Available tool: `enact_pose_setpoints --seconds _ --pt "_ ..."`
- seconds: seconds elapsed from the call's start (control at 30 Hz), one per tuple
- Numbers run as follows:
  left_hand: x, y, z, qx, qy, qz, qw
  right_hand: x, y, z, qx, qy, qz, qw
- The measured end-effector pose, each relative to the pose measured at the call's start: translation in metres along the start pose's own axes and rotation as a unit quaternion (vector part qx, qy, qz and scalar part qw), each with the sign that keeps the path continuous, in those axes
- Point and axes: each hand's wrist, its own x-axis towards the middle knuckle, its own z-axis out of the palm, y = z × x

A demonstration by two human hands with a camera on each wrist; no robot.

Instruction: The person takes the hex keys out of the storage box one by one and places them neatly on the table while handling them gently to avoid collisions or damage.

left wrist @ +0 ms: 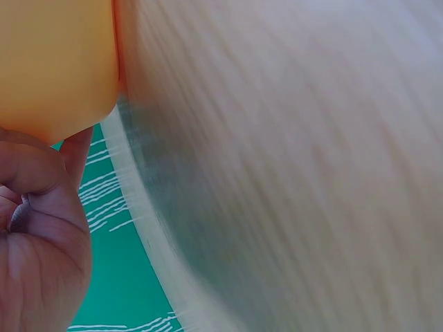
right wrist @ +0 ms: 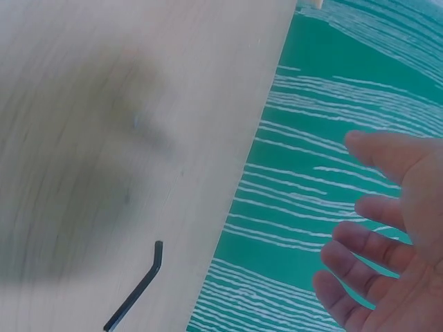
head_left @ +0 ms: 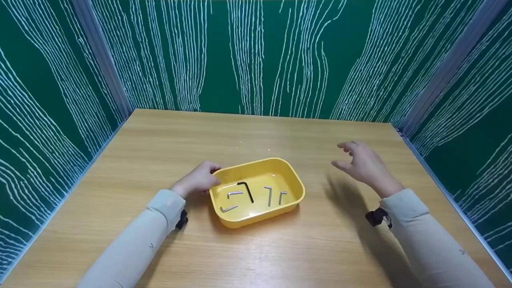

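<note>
The left hand is pinching the ten-o'clock edge of a rounded tray holding bent metal keys; the right hand is hovering spread, well apart, toward two o'clock.

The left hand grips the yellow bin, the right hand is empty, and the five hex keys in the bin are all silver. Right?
Not all silver: the head view shows four silver hex keys and one black hex key. The rest stands: the left hand grips the yellow bin, the right hand is empty.
</note>
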Motion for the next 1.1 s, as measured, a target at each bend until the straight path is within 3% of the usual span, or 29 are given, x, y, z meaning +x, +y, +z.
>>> enact_pose_setpoints --seconds 0.17,0.53,1.1 --pt "0.001 0.0 0.0 -0.011 0.0 0.009 0.9999 -0.001 -0.01 0.0 0.005 -0.002 -0.01 0.9999" --pt "0.001 0.001 0.0 -0.003 0.001 -0.008 1.0 -0.006 -0.027 0.003 0.019 -0.009 -0.03 0.9993" --pt "0.002 -0.001 0.001 0.003 0.005 0.005 1.0 -0.01 -0.048 0.012 0.014 -0.008 -0.052 0.9985"
